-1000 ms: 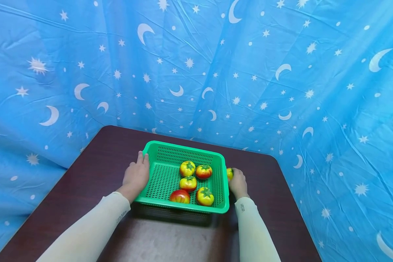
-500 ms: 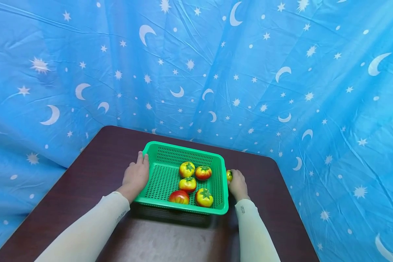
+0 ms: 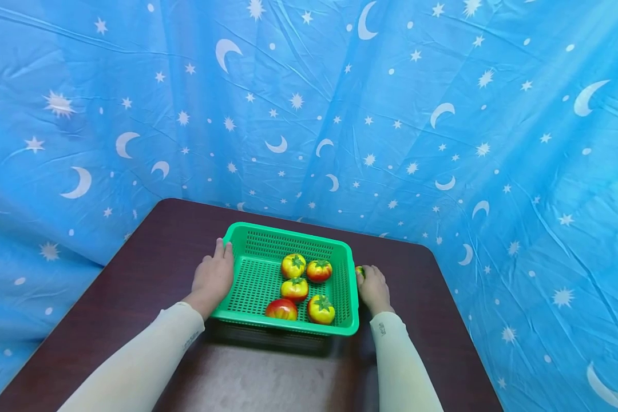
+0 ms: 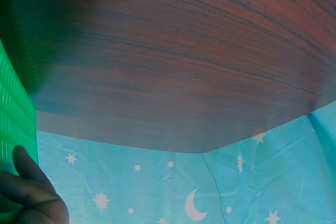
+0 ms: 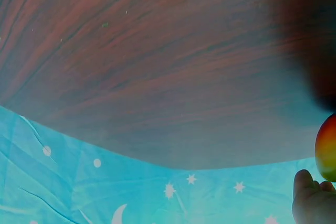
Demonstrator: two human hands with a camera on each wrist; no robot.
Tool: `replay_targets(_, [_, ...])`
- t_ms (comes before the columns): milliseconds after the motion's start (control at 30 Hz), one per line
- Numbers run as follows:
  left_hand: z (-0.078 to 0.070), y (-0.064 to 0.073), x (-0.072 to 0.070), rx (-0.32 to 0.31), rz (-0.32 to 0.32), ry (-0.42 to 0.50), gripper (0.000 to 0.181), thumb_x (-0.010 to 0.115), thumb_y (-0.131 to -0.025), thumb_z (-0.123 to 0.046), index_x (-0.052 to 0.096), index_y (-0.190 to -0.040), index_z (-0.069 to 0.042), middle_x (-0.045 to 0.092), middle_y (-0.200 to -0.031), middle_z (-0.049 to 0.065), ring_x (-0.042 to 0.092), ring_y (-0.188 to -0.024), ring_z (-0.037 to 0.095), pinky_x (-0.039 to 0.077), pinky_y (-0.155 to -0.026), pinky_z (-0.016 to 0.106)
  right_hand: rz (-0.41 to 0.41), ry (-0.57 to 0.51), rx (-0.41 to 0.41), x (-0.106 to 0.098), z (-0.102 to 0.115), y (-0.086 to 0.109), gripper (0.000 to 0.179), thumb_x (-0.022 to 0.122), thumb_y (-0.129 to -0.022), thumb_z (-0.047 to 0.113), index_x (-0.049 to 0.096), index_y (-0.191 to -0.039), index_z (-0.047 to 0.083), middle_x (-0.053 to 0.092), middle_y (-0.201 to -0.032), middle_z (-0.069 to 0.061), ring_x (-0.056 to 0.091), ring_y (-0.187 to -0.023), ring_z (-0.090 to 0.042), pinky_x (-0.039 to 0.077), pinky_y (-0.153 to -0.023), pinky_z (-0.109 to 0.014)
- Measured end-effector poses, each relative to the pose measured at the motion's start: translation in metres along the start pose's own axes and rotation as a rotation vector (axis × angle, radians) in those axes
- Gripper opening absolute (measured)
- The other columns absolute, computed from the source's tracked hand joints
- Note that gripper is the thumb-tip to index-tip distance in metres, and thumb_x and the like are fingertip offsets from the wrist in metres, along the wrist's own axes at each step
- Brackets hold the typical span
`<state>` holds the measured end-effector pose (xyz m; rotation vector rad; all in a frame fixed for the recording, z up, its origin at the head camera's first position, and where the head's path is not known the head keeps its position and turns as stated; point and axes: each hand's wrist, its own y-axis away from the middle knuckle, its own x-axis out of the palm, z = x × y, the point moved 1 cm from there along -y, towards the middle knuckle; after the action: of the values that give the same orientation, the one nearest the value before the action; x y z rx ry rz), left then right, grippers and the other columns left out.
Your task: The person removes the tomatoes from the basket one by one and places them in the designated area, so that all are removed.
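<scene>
A green perforated plastic basket [image 3: 252, 286] sits on the dark table, with several yellow-and-red tomatoes [image 3: 294, 290], some with green leafy tops, lying mostly in its right half. Against the basket's left wall rests my left hand [image 3: 213, 280], its visible fingers extended along the outside. In the left wrist view part of that hand [image 4: 39, 200] shows beside the green wall; the thumb cannot be made out. Just outside the right wall my right hand [image 3: 375, 289] holds another tomato [image 3: 360, 272], mostly hidden by the fingers. The right wrist view shows this tomato [image 5: 326, 150] above the fingertips.
The dark wood-grain table [image 3: 268, 372] extends around the basket, with rounded far corners. A blue curtain [image 3: 309, 143] with white moons and stars hangs behind and along the sides of the table.
The tomato in my right hand is a little more covered by the fingers. The basket, its tomatoes and my left hand stay nearly in place.
</scene>
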<state>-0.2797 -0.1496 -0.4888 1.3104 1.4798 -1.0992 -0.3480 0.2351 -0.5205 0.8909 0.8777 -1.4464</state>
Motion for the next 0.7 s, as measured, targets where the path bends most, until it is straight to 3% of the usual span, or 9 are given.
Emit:
replay_targets(400, [-0.002, 0.001, 0.001, -0.001, 0.003, 0.015, 0.056, 0.039, -0.102, 0.005, 0.026, -0.157, 0.002, 0.018, -0.163, 0.031, 0.059, -0.097, 0.043, 0.056, -0.072, 0.049, -0.041, 0.001, -0.013, -0.025, 0.01, -0.007, 0.053, 0.042, -0.107, 0.037, 0.047, -0.147, 0.003, 0.035, -0.158, -0.024, 0.031, -0.148, -0.041, 0.03, -0.119, -0.061])
replay_targets(700, [0.0, 0.0, -0.001, 0.002, 0.006, 0.03, 0.058, 0.041, -0.101, 0.006, 0.024, -0.157, 0.003, 0.015, -0.163, 0.031, 0.059, -0.102, 0.046, 0.056, -0.076, 0.052, -0.075, -0.087, -0.13, -0.052, 0.055, -0.021, 0.053, 0.042, -0.108, 0.037, 0.041, -0.151, 0.007, 0.031, -0.162, -0.019, 0.025, -0.151, -0.039, 0.029, -0.119, -0.062])
